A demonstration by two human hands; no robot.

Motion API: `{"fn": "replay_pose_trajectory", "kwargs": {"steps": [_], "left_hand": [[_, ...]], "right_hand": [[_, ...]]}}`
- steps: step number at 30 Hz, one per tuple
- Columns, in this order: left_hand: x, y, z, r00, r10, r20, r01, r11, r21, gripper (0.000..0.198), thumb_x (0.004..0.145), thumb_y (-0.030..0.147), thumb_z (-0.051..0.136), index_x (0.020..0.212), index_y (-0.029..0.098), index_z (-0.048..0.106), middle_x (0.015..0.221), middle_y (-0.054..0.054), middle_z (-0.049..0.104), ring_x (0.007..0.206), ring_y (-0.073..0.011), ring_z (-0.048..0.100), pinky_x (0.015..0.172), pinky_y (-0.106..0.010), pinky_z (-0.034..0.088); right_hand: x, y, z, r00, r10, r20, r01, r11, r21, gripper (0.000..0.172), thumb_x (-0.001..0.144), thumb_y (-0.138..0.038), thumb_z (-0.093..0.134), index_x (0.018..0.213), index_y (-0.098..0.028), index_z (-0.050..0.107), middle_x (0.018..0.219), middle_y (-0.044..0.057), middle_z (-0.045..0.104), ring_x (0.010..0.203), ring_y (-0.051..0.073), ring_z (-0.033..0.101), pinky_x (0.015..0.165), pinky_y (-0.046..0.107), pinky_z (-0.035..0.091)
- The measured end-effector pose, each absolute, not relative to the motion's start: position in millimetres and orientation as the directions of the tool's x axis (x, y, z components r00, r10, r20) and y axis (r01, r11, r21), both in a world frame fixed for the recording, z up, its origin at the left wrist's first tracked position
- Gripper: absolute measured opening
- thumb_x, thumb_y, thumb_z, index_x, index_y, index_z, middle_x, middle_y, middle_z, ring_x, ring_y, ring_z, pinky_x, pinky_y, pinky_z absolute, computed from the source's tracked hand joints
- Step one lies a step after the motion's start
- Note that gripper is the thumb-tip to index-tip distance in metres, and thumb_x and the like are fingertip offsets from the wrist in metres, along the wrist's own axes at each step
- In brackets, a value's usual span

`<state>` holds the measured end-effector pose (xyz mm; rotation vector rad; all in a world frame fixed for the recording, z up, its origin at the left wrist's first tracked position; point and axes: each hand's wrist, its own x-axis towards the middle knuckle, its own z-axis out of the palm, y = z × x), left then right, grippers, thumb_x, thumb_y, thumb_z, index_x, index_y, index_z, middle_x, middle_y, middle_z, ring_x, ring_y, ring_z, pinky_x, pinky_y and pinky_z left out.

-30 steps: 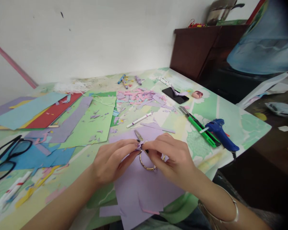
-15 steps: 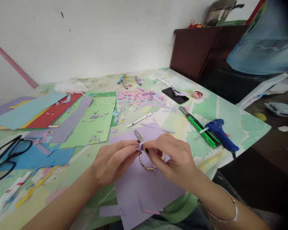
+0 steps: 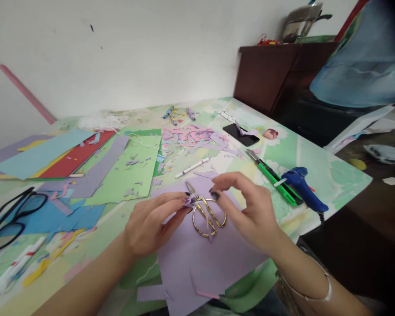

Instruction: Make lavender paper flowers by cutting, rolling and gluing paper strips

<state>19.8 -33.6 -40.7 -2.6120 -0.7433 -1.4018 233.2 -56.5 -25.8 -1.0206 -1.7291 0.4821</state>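
Observation:
Between the fingertips of my left hand (image 3: 156, 221) is a small folded piece of purple paper (image 3: 190, 201). My right hand (image 3: 252, 210) hovers to the right of it, thumb and index finger apart, with nothing visible between them. Gold-handled scissors (image 3: 213, 217) lie between my hands on a large purple paper sheet (image 3: 197, 263), blades pointing away from me. A thin purple scrap (image 3: 210, 237) rests by the scissor handles. Part of the held paper is hidden behind my left fingers.
A white marker (image 3: 192, 167) and paper scraps (image 3: 191, 135) lie beyond my hands. To the right are a green utility knife (image 3: 276, 180), a blue glue gun (image 3: 303, 186) and a phone (image 3: 240, 134). Coloured sheets (image 3: 128, 166) and glasses (image 3: 11, 219) occupy the left side.
My right hand has let go of the small purple paper and moved right, its fingers parting. The scissor handles now show fully. My left hand keeps its pinch.

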Motion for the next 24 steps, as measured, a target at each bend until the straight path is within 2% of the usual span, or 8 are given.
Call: {"fn": "replay_pose_trajectory", "kwargs": {"steps": [3,5,8,11,14,16,20,24], "left_hand": [[21,-35,-39,0.418,0.407,0.812,0.484,-0.856,0.180,0.023,0.076,0.009,0.068,0.095,0.018,0.059,0.086,-0.006,0.074,0.074,-0.0161,0.072,0.064,-0.023,0.061],[21,-36,-38,0.389,0.438,0.811,0.502,-0.839,0.212,0.022,0.076,0.009,0.068,0.094,0.019,0.061,0.086,-0.005,0.074,0.075,-0.0160,0.071,0.065,-0.024,0.061],[21,-36,-38,0.339,0.461,0.820,0.518,-0.819,0.246,0.026,0.075,0.008,0.068,0.099,0.019,0.061,0.088,-0.005,0.073,0.078,-0.0159,0.071,0.067,-0.024,0.062],[21,-35,-37,0.349,0.461,0.816,0.524,-0.818,0.238,0.024,0.076,0.008,0.066,0.098,0.017,0.062,0.087,-0.006,0.073,0.078,-0.0162,0.071,0.069,-0.024,0.062],[20,-33,-35,0.345,0.463,0.817,0.536,-0.811,0.233,0.023,0.077,0.006,0.064,0.097,0.017,0.062,0.086,-0.007,0.073,0.078,-0.0173,0.071,0.070,-0.026,0.062],[20,-33,-35,0.319,0.456,0.831,0.532,-0.812,0.241,0.025,0.076,0.006,0.063,0.098,0.017,0.061,0.087,-0.007,0.073,0.079,-0.0182,0.071,0.071,-0.028,0.062],[19,-31,-37,0.308,0.472,0.826,0.542,-0.800,0.256,0.027,0.076,0.005,0.062,0.101,0.017,0.061,0.089,-0.008,0.073,0.082,-0.0193,0.071,0.072,-0.029,0.062],[18,-28,-36,0.307,0.460,0.833,0.544,-0.803,0.243,0.026,0.077,0.004,0.061,0.099,0.017,0.061,0.091,-0.009,0.072,0.084,-0.0200,0.071,0.073,-0.030,0.062]], "right_hand": [[242,-43,-16,-0.027,0.831,0.556,0.371,0.524,-0.766,0.012,0.085,-0.020,0.057,0.097,-0.020,0.058,0.087,0.002,0.064,0.078,0.014,0.061,0.072,0.028,0.050],[246,-30,-9,-0.049,0.820,0.570,0.405,0.538,-0.740,0.009,0.084,-0.017,0.056,0.093,-0.020,0.057,0.086,0.002,0.063,0.076,0.013,0.060,0.070,0.027,0.049],[243,-2,-8,-0.233,0.814,0.532,0.587,0.554,-0.591,0.018,0.082,-0.007,0.050,0.092,-0.018,0.059,0.088,0.002,0.064,0.076,0.013,0.059,0.072,0.027,0.046],[234,35,-22,-0.413,0.853,0.319,0.757,0.516,-0.400,0.038,0.078,0.001,0.045,0.110,-0.015,0.059,0.103,0.009,0.063,0.089,0.018,0.058,0.079,0.030,0.042],[223,71,-41,-0.465,0.865,0.188,0.831,0.500,-0.244,0.043,0.077,0.003,0.045,0.115,-0.013,0.058,0.110,0.015,0.059,0.100,0.022,0.054,0.081,0.031,0.040],[218,88,-52,-0.477,0.861,0.175,0.834,0.506,-0.217,0.039,0.077,0.002,0.047,0.110,-0.013,0.060,0.109,0.016,0.059,0.098,0.024,0.053,0.080,0.032,0.039],[214,102,-61,-0.497,0.850,0.175,0.826,0.525,-0.207,0.020,0.076,0.000,0.051,0.086,-0.012,0.062,0.094,0.014,0.062,0.088,0.022,0.053,0.075,0.031,0.039],[218,95,-60,-0.468,0.846,0.257,0.821,0.523,-0.228,0.018,0.076,0.002,0.047,0.080,-0.013,0.057,0.088,0.011,0.061,0.086,0.020,0.051,0.074,0.030,0.038]]}}
